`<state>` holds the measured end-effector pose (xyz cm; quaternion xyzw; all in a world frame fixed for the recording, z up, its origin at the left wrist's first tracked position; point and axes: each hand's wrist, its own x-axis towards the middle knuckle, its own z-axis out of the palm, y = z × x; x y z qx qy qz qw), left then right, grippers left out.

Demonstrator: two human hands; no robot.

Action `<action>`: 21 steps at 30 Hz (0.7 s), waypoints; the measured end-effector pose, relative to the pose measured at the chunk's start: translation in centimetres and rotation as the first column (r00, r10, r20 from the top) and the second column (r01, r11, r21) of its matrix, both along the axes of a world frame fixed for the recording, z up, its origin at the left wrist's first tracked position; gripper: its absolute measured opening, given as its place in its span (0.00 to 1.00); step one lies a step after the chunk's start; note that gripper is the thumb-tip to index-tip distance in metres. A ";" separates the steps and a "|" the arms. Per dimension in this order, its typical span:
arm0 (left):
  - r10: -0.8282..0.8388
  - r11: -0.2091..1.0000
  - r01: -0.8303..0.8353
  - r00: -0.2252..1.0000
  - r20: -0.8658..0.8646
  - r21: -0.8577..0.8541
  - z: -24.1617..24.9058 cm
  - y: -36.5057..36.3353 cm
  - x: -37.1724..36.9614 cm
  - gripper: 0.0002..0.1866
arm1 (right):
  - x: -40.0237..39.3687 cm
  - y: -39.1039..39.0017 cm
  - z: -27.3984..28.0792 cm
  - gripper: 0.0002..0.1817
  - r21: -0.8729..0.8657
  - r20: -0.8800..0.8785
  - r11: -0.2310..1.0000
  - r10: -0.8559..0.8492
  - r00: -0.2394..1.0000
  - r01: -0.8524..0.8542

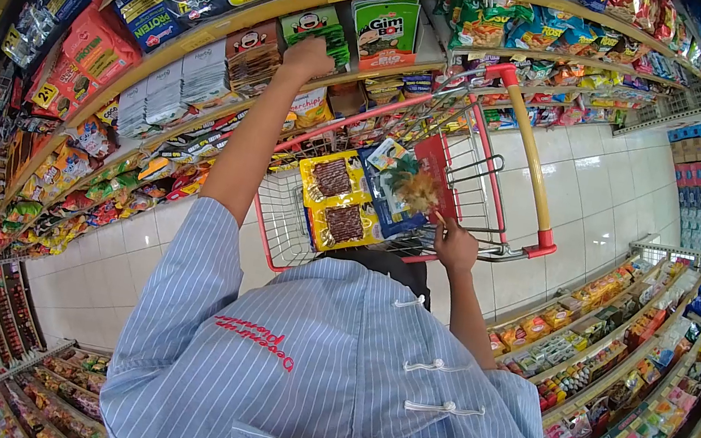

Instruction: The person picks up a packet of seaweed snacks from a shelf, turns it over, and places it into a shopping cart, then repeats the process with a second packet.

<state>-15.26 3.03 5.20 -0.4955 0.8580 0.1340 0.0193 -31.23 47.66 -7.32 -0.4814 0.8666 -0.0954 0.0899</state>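
Observation:
My left hand [309, 57] reaches up to the shelf at the upper left, its fingers curled over a row of green snack packets [331, 42]. A larger green Gim Boy packet [383, 29] stands just right of it. Low over the shopping cart, my right hand [455, 246] is closed round the handle of a feather duster [417, 188] with tan and greenish feathers. Beneath the duster, the cart [275, 239] carries yellow packets [336, 179] with dark contents showing, a blue packet [392, 212] and a red flat item [437, 173].
The cart's yellow handle bar [525, 145] rises on the right. Brown packets [253, 50] and grey-white packets [205, 70] line the shelf left of my arm. Another stocked shelf [612, 349] runs along the right, across the tiled floor [572, 189].

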 end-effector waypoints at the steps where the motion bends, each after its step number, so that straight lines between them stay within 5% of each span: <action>1: -0.007 1.000 0.007 1.000 0.002 0.010 0.0 -0.2 0.0 0.22 | 0.0 0.0 -0.1 0.11 0.024 -0.005 1.000 -0.004 1.000 0.004; 6: -0.029 0.996 0.024 0.998 0.056 0.085 0.6 -2.5 -0.5 0.21 | 0.0 0.0 0.2 0.11 0.014 0.006 1.000 -0.003 1.000 0.003; 8: -0.084 0.954 0.007 0.966 0.246 0.299 1.2 -3.5 -1.1 0.33 | 0.0 0.0 0.2 0.11 0.023 0.011 1.000 -0.008 1.000 0.008; 15: -0.125 0.939 0.009 0.941 0.314 0.345 1.2 -4.6 -2.0 0.33 | -0.1 0.2 -0.1 0.11 0.001 0.031 1.000 -0.015 0.999 0.015; 17: -0.187 0.956 0.125 0.957 0.222 0.265 -0.7 -6.1 -1.7 0.21 | -0.1 0.2 -0.2 0.10 0.003 0.046 1.000 -0.021 0.999 0.021; 21: -0.178 0.968 0.129 0.958 0.224 0.217 -0.3 -5.4 -1.4 0.28 | 0.0 0.1 0.4 0.10 -0.029 0.022 1.000 -0.003 1.000 0.004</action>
